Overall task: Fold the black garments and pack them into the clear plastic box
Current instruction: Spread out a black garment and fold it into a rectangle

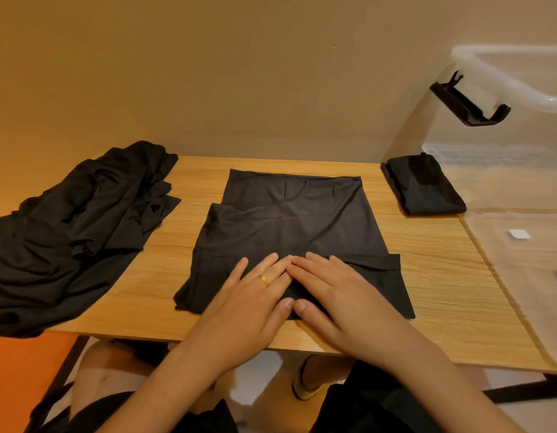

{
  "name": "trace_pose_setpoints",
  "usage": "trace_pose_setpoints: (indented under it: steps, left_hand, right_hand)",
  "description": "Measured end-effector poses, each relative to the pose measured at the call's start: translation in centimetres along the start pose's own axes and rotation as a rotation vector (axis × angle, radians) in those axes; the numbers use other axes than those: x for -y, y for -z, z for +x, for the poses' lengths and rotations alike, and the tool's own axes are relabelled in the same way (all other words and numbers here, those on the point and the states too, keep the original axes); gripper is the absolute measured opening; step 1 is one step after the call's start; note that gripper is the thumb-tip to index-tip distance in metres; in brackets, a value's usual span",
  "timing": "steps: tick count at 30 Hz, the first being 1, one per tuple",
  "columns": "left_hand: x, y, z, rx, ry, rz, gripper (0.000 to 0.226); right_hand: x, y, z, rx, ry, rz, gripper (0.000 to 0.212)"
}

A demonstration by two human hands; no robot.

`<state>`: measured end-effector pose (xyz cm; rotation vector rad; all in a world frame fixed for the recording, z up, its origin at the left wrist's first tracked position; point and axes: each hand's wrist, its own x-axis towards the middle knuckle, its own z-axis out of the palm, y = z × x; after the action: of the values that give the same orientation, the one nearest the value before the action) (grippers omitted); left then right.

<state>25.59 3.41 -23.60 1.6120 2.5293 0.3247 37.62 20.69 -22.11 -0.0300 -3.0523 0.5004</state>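
Note:
A black garment (pixel 289 223) lies spread flat on the middle of the wooden table (pixel 436 276), its sides folded inward. My left hand (pixel 252 295), with a gold ring, and my right hand (pixel 330 292) lie side by side on its near part, fingers straight and pressing the cloth, fingertips touching each other. A heap of unfolded black garments (pixel 74 226) covers the table's left end. At the right stands the clear plastic box (pixel 502 189), and a folded black garment (pixel 424 185) lies inside it by its near-left wall.
A black latch (pixel 467 101) hangs on the box's rim. A plain wall rises straight behind the table. Below the table's front edge I see my knees and a foot in a slipper (pixel 305 382). An orange surface (pixel 24 373) shows at lower left.

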Motion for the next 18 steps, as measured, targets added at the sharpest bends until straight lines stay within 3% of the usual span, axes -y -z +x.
trace_pose_setpoints:
  steps: [10,18]
  left_hand:
    - [2.9,0.8,-2.0,0.066,0.152,0.099,0.068]
    - [5.9,2.2,-3.8,0.085,0.250,0.029,0.085]
  right_hand:
    - [-2.9,0.5,-2.7,0.120,-0.159,-0.171,0.066]
    - [-4.9,1.3,-5.0,0.085,-0.229,-0.030,0.072]
